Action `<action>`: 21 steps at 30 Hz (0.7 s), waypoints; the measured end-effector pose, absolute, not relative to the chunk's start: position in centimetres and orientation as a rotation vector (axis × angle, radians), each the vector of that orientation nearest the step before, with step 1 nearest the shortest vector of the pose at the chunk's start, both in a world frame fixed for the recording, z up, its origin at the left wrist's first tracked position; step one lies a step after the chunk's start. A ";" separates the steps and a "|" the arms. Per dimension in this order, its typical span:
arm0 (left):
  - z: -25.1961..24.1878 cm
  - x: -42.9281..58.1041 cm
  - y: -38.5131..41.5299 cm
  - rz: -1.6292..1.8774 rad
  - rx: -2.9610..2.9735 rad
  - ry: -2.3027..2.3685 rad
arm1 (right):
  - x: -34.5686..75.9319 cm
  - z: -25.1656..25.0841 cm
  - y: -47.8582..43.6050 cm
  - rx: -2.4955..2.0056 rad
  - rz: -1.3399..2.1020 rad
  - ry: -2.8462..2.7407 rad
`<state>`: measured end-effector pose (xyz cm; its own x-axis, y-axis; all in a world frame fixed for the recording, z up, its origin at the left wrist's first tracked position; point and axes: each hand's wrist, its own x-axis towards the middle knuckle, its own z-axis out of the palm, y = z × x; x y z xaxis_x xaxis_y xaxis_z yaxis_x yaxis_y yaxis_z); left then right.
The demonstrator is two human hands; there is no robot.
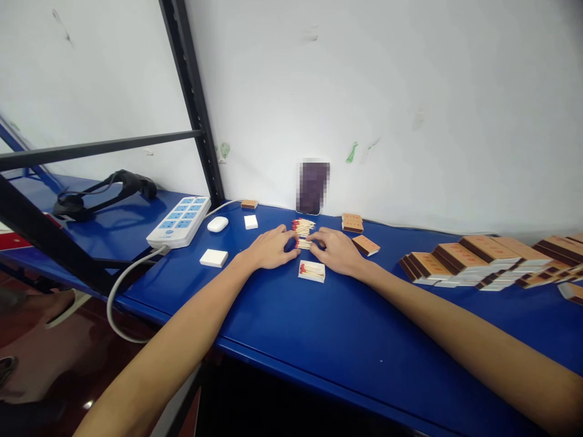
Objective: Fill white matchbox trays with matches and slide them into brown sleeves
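Note:
My left hand [272, 247] and my right hand [337, 250] meet over the middle of the blue table. Between their thumbs and forefingers lies a small bundle of matches [303, 244], red heads to the left. My left fingertips press at the head end, my right ones at the bare end. Just behind, a loose heap of matches [304, 227] lies on the table. Nearer to me, an open matchbox tray [312, 271] contains some matches, also with heads to the left. Beside my right hand are a closed matchbox [365, 246] and another matchbox [352, 223].
Many matchboxes [469, 258] are stacked at the right. To the left are a white power strip [180, 221], a white earbud case [217, 224], white boxes [214, 258] and a black headset [109, 191]. A phone [313, 188] leans on the wall. A dark metal post [194, 97] rises at left.

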<state>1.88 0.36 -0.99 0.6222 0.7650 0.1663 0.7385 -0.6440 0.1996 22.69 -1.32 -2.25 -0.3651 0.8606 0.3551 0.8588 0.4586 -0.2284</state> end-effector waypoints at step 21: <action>-0.7 2.1 0.4 0.431 2.753 1.135 | 22.6 -0.3 -1.5 -1.251 0.115 -2.552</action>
